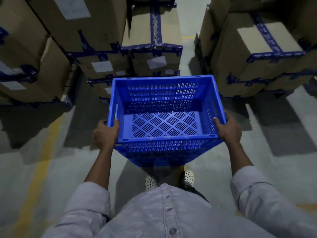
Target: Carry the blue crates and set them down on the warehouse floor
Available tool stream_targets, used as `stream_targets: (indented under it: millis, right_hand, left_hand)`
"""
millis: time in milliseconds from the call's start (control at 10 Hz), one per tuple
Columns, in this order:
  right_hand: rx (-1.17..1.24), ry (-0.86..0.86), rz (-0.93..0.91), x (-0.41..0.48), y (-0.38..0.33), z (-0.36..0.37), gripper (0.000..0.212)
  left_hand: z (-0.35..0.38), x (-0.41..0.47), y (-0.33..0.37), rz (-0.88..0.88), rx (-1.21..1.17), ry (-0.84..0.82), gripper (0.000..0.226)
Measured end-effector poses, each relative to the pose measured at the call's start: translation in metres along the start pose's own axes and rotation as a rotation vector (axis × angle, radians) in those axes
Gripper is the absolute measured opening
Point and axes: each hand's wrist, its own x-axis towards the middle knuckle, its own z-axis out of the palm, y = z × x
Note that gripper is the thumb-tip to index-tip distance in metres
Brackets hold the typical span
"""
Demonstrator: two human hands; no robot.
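Observation:
A blue slotted plastic crate (164, 124) is held in the air in front of my body, above the grey floor, and it is empty. My left hand (105, 133) grips its left rim near the front corner, thumb hooked inside. My right hand (228, 129) grips the right rim the same way. The crate's underside hides part of the floor and my feet. No second crate shows.
Stacks of brown cardboard boxes (151, 45) taped in blue stand ahead, at the left (34, 57) and at the right (257, 57). A narrow aisle of grey floor (190, 48) runs between middle and right stacks. A yellow floor line (41, 160) runs at the left.

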Motion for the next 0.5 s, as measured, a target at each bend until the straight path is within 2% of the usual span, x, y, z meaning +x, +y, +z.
stream_targets:
  millis: [100,200,300,500]
  right_hand:
    - [-0.040,0.042,-0.094,-0.004,0.001,-0.001,0.071]
    - [-0.063,0.125,-0.200,-0.012,0.005,-0.001,0.072]
    - [-0.144,0.188,-0.355,-0.019,0.003,-0.001,0.068]
    - [-0.169,0.199,-0.536,-0.032,-0.002,-0.020,0.068]
  left_hand:
    - [-0.002,-0.004,0.001,0.077,0.022,0.002,0.070]
    - [0.000,-0.009,-0.005,0.179,0.058,0.030,0.085]
    - [0.010,-0.019,-0.003,0.304,0.127,0.110,0.090]
    - [0.005,-0.081,0.026,0.572,0.058,0.196,0.091]
